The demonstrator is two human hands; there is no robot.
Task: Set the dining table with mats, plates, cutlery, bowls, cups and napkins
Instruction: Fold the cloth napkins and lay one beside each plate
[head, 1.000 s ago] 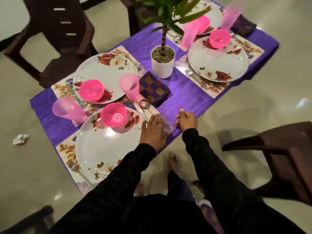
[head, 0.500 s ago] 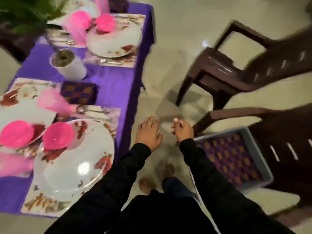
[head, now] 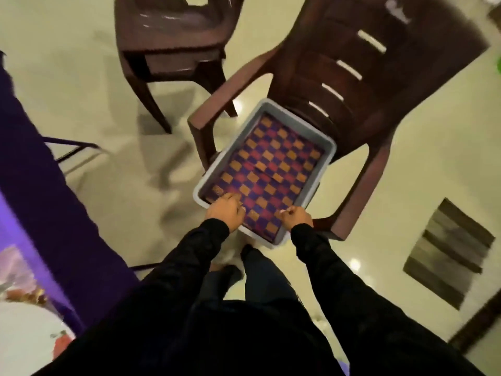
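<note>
Both hands are in the grey tub on a chair: left hand and right hand fingers curled, pinching the checked napkins.

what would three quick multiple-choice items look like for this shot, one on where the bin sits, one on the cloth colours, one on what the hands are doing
1. Where does the grey plastic bin sit?
A. on the seat of the dark brown plastic armchair
B. on the floor
C. on the purple table

2. What colours is the checked cloth napkin in the bin?
A. white and green
B. purple, red and orange
C. plain black

3. What are the hands doing?
A. both hang at the sides
B. both carry a plate
C. the left hand and right hand are at the bin's near end, on the cloth

Key: 1 A, the bin rests between the chair's armrests; 2 B, the checks show those colours; 3 C, both hands lie on the cloth's near edge.
</note>
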